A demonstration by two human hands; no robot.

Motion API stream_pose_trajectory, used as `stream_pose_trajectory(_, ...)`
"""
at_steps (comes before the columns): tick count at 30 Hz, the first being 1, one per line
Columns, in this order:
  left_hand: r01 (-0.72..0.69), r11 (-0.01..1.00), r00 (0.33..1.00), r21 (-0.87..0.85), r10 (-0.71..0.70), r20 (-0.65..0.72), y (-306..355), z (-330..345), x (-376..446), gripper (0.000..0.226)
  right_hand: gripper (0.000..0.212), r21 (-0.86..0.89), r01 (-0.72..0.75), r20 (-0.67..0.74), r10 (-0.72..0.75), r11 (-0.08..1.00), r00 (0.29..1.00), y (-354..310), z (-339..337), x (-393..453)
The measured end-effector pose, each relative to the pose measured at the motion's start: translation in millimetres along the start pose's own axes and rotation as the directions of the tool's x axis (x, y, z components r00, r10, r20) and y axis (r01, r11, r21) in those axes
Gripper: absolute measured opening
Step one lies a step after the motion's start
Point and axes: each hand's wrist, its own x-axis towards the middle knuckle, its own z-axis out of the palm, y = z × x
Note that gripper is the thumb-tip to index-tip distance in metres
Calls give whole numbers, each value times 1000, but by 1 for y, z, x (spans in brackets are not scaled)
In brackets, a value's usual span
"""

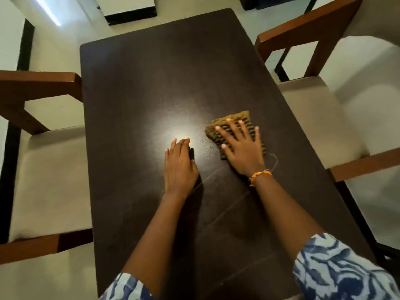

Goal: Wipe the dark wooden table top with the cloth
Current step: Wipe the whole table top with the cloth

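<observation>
The dark wooden table top (155,83) runs away from me down the middle of the view. A folded yellow-brown cloth with dark stripes (234,119) lies on it right of centre. My right hand (242,148) lies flat on the cloth with fingers spread, pressing it onto the wood. My left hand (179,163) rests flat on the bare table beside a bright light reflection, holding nothing, a short gap left of the cloth. Faint curved wipe streaks show on the wood near my wrists.
A wooden chair with a cream seat (49,176) stands tight against the table's left edge. Another such chair (313,113) stands at the right edge. Pale floor lies beyond the table's far end.
</observation>
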Motion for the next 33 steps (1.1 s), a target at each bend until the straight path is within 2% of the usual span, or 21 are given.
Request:
stream_pose_trajectory(5, -25, 1000, 998, -18, 26, 62, 16, 18, 5, 59, 53, 16, -327, -55, 327, 945, 943, 105, -24, -10)
stream_pose_trajectory(7, -24, 999, 998, -24, 26, 59, 17, 19, 6, 60, 53, 38, -428, -65, 430, 903, 900, 113, -24, -9)
stream_pose_trajectory(10, 0, 999, 999, -42, 2, 46, 17, 20, 9, 59, 56, 76, -526, -68, 531, 847, 845, 87, -19, 0)
stream_pose_trajectory(13, 29, 997, 999, -67, -27, 29, 19, 21, 12, 60, 57, 72, -454, -62, 459, 888, 886, 44, -12, 17)
stream_pose_trajectory(17, 77, 995, 997, -59, -78, -24, 24, 22, 16, 62, 56, 40, -135, -22, 136, 990, 990, -28, 2, 34)
stream_pose_trajectory(20, 80, 997, 996, -12, -81, -35, 27, 26, 15, 61, 54, 40, 74, 19, -75, 996, 997, -43, 9, 38)
stream_pose_trajectory(23, 26, 997, 999, 68, -25, -24, 34, 32, 16, 66, 52, 35, 209, 32, -210, 977, 977, -14, 7, 50)
stream_pose_trajectory(25, 9, 997, 1000, 81, -9, -2, 41, 35, 18, 68, 52, 18, 199, 36, -200, 980, 979, 14, 1, 59)
stream_pose_trajectory(30, -5, 996, 1000, 88, 4, 14, 62, 45, 20, 61, 54, -8, -49, 6, 49, 999, 999, 104, -19, 80)
stream_pose_trajectory(33, -13, 997, 1000, 70, 12, 8, 68, 47, 16, 60, 53, 41, -153, 12, 153, 987, 988, 129, -26, 89)
